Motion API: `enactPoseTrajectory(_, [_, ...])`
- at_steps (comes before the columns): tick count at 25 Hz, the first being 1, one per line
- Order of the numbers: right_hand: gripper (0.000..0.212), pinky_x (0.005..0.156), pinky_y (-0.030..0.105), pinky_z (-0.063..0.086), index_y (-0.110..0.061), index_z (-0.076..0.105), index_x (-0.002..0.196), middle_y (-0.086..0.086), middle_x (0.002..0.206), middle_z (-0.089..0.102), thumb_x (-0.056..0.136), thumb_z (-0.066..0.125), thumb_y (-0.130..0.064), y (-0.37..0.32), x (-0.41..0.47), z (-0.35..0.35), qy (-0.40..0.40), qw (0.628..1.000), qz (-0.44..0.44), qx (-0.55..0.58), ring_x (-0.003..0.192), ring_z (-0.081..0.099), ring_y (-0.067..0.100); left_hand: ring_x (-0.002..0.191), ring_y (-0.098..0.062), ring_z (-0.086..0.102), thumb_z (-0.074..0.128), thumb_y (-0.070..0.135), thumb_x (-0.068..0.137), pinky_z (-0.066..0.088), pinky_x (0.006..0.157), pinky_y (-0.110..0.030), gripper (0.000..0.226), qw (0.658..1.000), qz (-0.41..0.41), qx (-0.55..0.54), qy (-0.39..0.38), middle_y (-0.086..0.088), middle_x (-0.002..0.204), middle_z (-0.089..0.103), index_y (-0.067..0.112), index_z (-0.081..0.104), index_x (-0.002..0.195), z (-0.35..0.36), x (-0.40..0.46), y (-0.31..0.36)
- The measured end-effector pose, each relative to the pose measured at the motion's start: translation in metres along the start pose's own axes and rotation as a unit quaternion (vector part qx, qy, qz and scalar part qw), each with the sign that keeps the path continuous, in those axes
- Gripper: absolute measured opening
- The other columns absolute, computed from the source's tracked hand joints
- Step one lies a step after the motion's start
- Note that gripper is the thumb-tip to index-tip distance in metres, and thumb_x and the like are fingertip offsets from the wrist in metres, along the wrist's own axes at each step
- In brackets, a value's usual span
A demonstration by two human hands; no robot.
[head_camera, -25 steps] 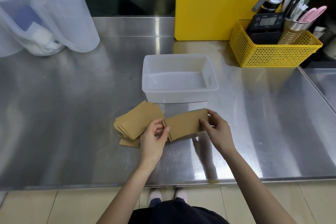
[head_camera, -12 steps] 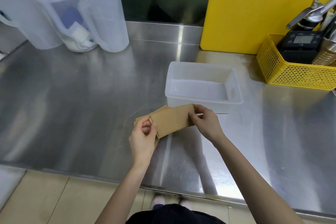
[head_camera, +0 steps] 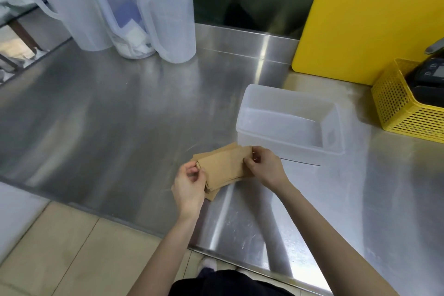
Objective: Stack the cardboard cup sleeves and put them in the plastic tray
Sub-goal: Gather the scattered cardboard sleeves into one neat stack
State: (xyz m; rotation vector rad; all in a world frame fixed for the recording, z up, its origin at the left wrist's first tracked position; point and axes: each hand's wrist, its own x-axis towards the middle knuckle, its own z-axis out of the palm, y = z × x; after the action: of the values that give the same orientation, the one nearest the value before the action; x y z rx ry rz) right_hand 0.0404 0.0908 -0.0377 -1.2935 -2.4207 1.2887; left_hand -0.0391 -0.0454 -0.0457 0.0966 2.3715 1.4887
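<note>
Both hands are on the cardboard cup sleeves [head_camera: 222,168], which sit as a flat stack at the near part of the steel desk [head_camera: 115,122], just beside the near left corner of the plastic tray [head_camera: 289,144]; the top sleeve's long axis runs left to right, tilted up a bit toward the tray. Left hand [head_camera: 188,186] pinches the left end with thumb and fingers [head_camera: 192,170] closed on it; right hand [head_camera: 264,167] grips the right end the same way, fingers curled over the edge.

Compared to half a second back, the held sleeve has come down onto the loose pile so it's now one stack; the camera also swung left, so most of the yellow basket [head_camera: 406,113] is cut off.

Tray looks empty, nothing in it yet; the basket holds a black gadget [head_camera: 427,79]; of the translucent pitchers [head_camera: 134,9] at the back left, the middle one has some white and blue bits inside.
</note>
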Motion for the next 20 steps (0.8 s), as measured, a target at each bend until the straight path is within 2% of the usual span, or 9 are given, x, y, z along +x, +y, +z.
enactPoseTrajectory(2, [0.032, 0.059, 0.009, 0.035, -0.004, 0.058, 0.116, 0.019, 0.111, 0.062, 0.087, 0.053, -0.016, 0.003, 0.003, 0.003, -0.004, 1.0, 0.001, -0.002, 0.106, 0.056, 0.029, 0.084, -0.02, 0.058, 0.06, 0.008, 0.082, 0.047, 0.086, -0.035, 0.028, 1.0, -0.017, -0.016, 0.001, -0.002, 0.09, 0.058, 0.002, 0.057, 0.11, 0.001, 0.0, -0.003])
enactPoseTrajectory(3, [0.034, 0.064, 0.008, 0.034, -0.004, 0.057, 0.118, 0.021, 0.113, 0.059, 0.086, 0.054, -0.016, 0.005, 0.005, 0.005, -0.006, 1.0, 0.002, 0.003, 0.11, 0.054, 0.03, 0.083, -0.021, 0.058, 0.061, 0.007, 0.082, 0.05, 0.087, -0.039, 0.029, 0.999, -0.025, -0.025, 0.002, -0.003, 0.089, 0.058, 0.002, 0.055, 0.11, 0.002, 0.0, -0.004])
enactPoseTrajectory(5, [0.039, 0.091, 0.02, 0.039, -0.008, 0.054, 0.124, 0.02, 0.121, 0.053, 0.086, 0.056, -0.018, 0.007, 0.008, 0.006, -0.017, 0.999, 0.013, 0.028, 0.116, 0.052, 0.029, 0.081, -0.022, 0.058, 0.061, 0.007, 0.082, 0.052, 0.087, -0.048, 0.031, 0.998, -0.041, -0.043, 0.005, -0.003, 0.088, 0.056, 0.003, 0.053, 0.111, 0.003, 0.001, -0.006])
enactPoseTrajectory(6, [0.042, 0.098, 0.027, 0.04, -0.01, 0.052, 0.127, 0.018, 0.125, 0.053, 0.086, 0.056, -0.019, 0.008, 0.009, 0.006, -0.026, 0.999, 0.02, 0.044, 0.117, 0.052, 0.028, 0.085, -0.025, 0.059, 0.062, 0.008, 0.082, 0.051, 0.089, -0.049, 0.033, 0.998, -0.049, -0.049, 0.005, -0.004, 0.089, 0.056, 0.003, 0.052, 0.112, 0.003, 0.001, -0.007])
enactPoseTrajectory(9, [0.053, 0.107, 0.034, 0.039, -0.011, 0.04, 0.137, 0.012, 0.137, 0.05, 0.088, 0.056, -0.021, 0.009, 0.008, 0.004, -0.06, 0.991, 0.046, 0.114, 0.124, 0.05, 0.025, 0.11, -0.03, 0.056, 0.063, 0.013, 0.082, 0.044, 0.1, -0.04, 0.044, 0.997, -0.071, -0.037, -0.003, -0.005, 0.101, 0.052, 0.003, 0.047, 0.122, 0.001, 0.003, -0.006])
enactPoseTrajectory(12, [0.051, 0.108, 0.033, 0.038, -0.011, 0.039, 0.138, 0.01, 0.139, 0.049, 0.089, 0.054, -0.02, 0.008, 0.009, 0.003, -0.084, 0.979, 0.063, 0.172, 0.126, 0.048, 0.023, 0.123, -0.032, 0.046, 0.06, 0.022, 0.084, 0.036, 0.106, -0.038, 0.058, 0.994, -0.107, -0.005, -0.034, -0.014, 0.131, 0.046, 0.002, 0.037, 0.133, 0.0, 0.006, -0.006])
enactPoseTrajectory(14, [0.046, 0.103, 0.028, 0.038, -0.014, 0.042, 0.135, 0.008, 0.137, 0.051, 0.09, 0.051, -0.02, 0.005, 0.011, 0.004, -0.101, 0.977, 0.06, 0.18, 0.123, 0.049, 0.02, 0.125, -0.034, 0.044, 0.056, 0.028, 0.085, 0.035, 0.107, -0.04, 0.058, 0.989, -0.131, 0.032, -0.052, -0.018, 0.137, 0.044, 0.002, 0.038, 0.132, -0.001, 0.009, -0.008])
enactPoseTrajectory(17, [0.047, 0.099, 0.025, 0.037, -0.017, 0.041, 0.136, 0.006, 0.138, 0.049, 0.09, 0.051, -0.022, 0.001, 0.014, 0.007, -0.125, 0.974, 0.058, 0.18, 0.121, 0.047, 0.019, 0.12, -0.035, 0.046, 0.048, 0.028, 0.088, 0.038, 0.096, -0.034, 0.041, 0.984, -0.15, 0.058, -0.08, -0.016, 0.125, 0.053, 0.0, 0.048, 0.117, -0.006, 0.011, -0.007])
enactPoseTrajectory(20, [0.051, 0.102, 0.027, 0.035, -0.017, 0.038, 0.138, 0.006, 0.139, 0.046, 0.089, 0.052, -0.023, -0.002, 0.019, 0.009, -0.148, 0.973, 0.058, 0.168, 0.125, 0.044, 0.02, 0.111, -0.029, 0.052, 0.048, 0.021, 0.089, 0.031, 0.078, -0.024, 0.028, 0.981, -0.156, 0.045, -0.111, -0.005, 0.102, 0.051, 0.005, 0.052, 0.112, -0.007, 0.013, -0.007])
